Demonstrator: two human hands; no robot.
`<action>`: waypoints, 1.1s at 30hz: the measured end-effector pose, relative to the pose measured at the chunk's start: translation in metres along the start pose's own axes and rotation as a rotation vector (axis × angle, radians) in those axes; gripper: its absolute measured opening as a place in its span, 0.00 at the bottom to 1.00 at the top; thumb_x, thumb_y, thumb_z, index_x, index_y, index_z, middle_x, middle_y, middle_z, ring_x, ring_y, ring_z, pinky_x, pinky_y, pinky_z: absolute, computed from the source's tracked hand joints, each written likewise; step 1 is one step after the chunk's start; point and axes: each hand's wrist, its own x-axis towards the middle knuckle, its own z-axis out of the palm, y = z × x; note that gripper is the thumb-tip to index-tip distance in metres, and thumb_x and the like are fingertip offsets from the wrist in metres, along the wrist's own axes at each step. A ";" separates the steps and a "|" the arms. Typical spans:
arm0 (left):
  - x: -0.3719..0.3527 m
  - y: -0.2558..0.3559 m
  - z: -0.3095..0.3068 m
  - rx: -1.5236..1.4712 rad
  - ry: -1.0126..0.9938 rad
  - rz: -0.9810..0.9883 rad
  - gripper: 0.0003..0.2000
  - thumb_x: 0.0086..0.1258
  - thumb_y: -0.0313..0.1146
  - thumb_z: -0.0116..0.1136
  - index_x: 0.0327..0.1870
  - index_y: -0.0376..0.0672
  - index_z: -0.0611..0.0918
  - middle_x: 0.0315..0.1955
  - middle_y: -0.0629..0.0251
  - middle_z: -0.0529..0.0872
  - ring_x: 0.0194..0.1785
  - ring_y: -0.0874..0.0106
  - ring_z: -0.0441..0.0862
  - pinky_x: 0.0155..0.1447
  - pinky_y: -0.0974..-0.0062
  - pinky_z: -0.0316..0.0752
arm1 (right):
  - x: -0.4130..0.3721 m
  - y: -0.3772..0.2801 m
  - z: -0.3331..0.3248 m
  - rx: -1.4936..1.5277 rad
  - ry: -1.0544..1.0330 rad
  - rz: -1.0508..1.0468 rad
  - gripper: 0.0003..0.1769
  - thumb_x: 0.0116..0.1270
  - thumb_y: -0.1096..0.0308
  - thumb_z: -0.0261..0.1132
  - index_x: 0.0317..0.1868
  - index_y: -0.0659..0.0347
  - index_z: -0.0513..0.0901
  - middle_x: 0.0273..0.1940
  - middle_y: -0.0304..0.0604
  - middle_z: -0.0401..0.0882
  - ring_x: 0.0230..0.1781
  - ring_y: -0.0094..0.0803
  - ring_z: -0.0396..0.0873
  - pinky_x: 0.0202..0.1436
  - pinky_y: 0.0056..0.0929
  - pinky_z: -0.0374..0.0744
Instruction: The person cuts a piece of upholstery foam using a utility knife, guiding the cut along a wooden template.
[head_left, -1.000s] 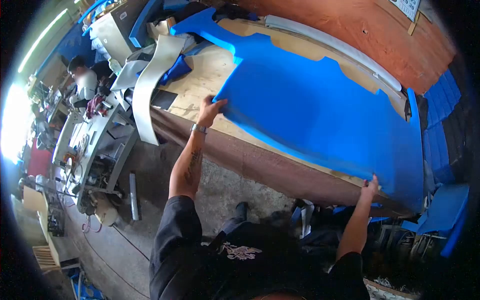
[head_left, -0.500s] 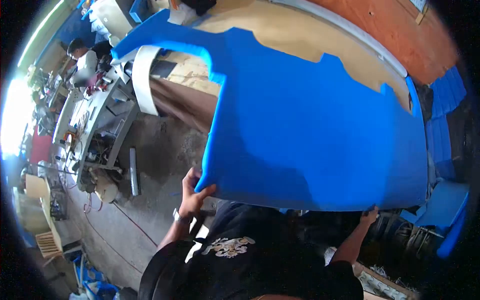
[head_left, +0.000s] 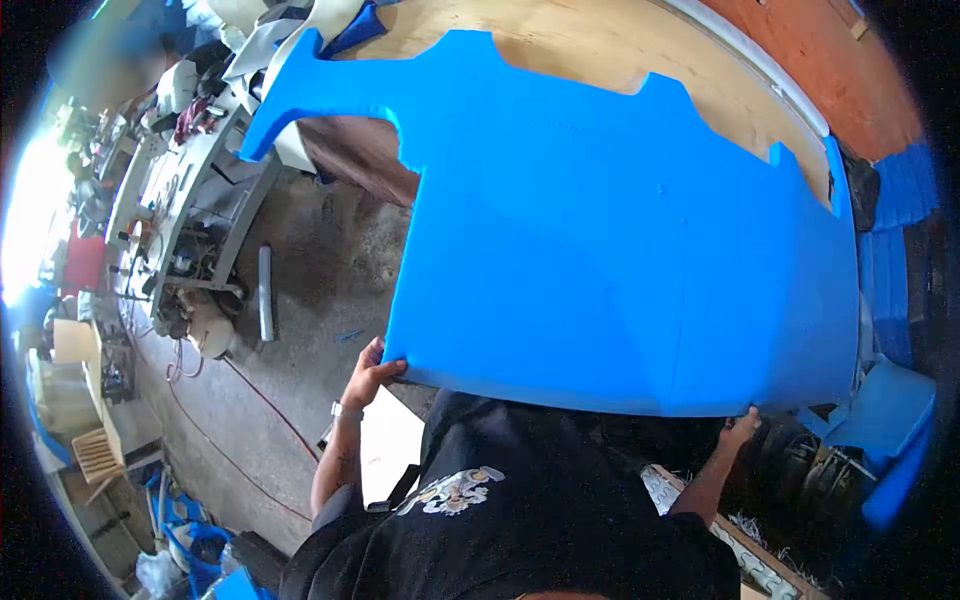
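Observation:
A large blue foam sheet with notched cut-outs along its far and left sides spans the middle of the view. At its near left corner, my left hand is closed with the thumb on top and fingers at the edge. Farther right, my right hand grips the same near edge, its fingers partly hidden beneath the foam. The sheet's far part lies over a wooden tabletop. A narrow arm of foam sticks out past the table's left side.
Left stands a long workbench with sewing gear and a tank below. A pale tube and a red hose lie on the concrete floor. Blue foam scraps are at right; a spring-fitted wooden frame is near my right arm.
The foam sheet has swung slightly, its left arm moving down and its surface lying flatter. My left hand has shifted a little left with its corner. My right hand stays almost in place.

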 end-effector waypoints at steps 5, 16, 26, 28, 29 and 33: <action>0.043 -0.028 -0.074 0.215 -0.193 -0.075 0.13 0.63 0.36 0.64 0.44 0.43 0.76 0.40 0.67 0.81 0.47 0.72 0.78 0.53 0.72 0.72 | -0.042 0.002 0.021 0.149 0.242 0.174 0.07 0.63 0.58 0.60 0.36 0.50 0.75 0.25 0.31 0.73 0.20 0.24 0.71 0.18 0.24 0.66; 0.249 0.095 0.013 0.235 -0.098 -0.024 0.23 0.69 0.43 0.58 0.59 0.38 0.72 0.47 0.64 0.81 0.46 0.75 0.80 0.51 0.75 0.76 | -0.062 -0.003 -0.016 -0.110 0.293 0.035 0.23 0.64 0.52 0.60 0.48 0.63 0.71 0.44 0.47 0.74 0.43 0.41 0.75 0.44 0.45 0.75; 0.201 0.095 0.007 0.074 -0.078 -0.083 0.26 0.66 0.44 0.63 0.57 0.35 0.72 0.45 0.60 0.82 0.46 0.73 0.80 0.52 0.73 0.76 | -0.096 -0.086 0.046 -0.995 0.161 -0.961 0.23 0.66 0.62 0.62 0.57 0.60 0.66 0.40 0.43 0.74 0.26 0.36 0.73 0.33 0.37 0.76; 0.201 0.097 0.004 0.011 -0.073 -0.093 0.27 0.66 0.44 0.63 0.57 0.33 0.72 0.45 0.59 0.82 0.46 0.73 0.80 0.52 0.74 0.76 | -0.129 -0.149 0.151 -0.817 -0.360 -0.974 0.20 0.66 0.66 0.62 0.55 0.61 0.67 0.34 0.39 0.70 0.21 0.28 0.69 0.23 0.29 0.71; 0.200 0.096 0.003 -0.032 -0.064 -0.104 0.27 0.66 0.45 0.62 0.57 0.32 0.72 0.45 0.59 0.82 0.46 0.73 0.81 0.52 0.74 0.76 | -0.182 -0.192 0.228 -0.669 -0.517 -0.646 0.19 0.66 0.69 0.63 0.54 0.61 0.67 0.32 0.36 0.68 0.20 0.22 0.68 0.19 0.23 0.68; 0.203 0.090 -0.002 -0.138 -0.131 -0.073 0.28 0.66 0.48 0.62 0.55 0.30 0.72 0.45 0.58 0.82 0.44 0.72 0.81 0.50 0.74 0.77 | -0.332 -0.277 0.424 -1.075 -1.113 -1.078 0.19 0.64 0.70 0.63 0.56 0.62 0.77 0.46 0.51 0.82 0.48 0.39 0.81 0.51 0.32 0.77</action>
